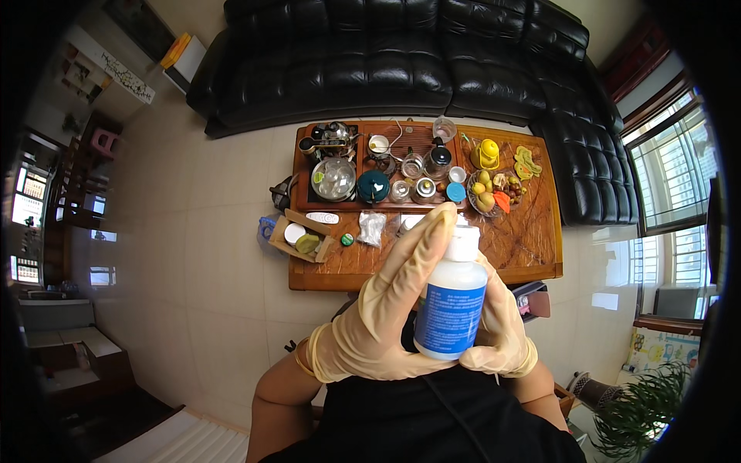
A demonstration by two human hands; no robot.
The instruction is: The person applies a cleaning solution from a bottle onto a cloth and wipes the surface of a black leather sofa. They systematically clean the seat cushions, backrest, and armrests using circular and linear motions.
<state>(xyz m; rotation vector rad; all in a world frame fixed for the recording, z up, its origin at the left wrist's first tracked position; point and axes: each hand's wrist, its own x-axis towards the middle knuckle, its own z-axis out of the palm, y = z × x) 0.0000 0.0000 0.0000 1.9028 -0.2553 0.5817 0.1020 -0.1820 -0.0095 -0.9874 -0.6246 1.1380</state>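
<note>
A small white plastic bottle (452, 309) with a blue label and a white cap stands upright between my hands, close in front of my chest. Both hands wear thin cream-coloured gloves. My left hand (374, 320) supports it from the left, its long fingers reaching up beside the cap and its lower edge near the base. On the other side my right hand (503, 328) curls round the bottle, with the thumb by its bottom edge. Some of the right fingers are hidden behind the bottle.
Ahead stands a wooden tea table (529, 243) with a glass kettle (334, 179), a dark green pot (373, 186), a fruit bowl (486, 202) and a cardboard box (315, 245). A black leather sofa (340, 85) lines its far side. A green plant (648, 413) grows at lower right.
</note>
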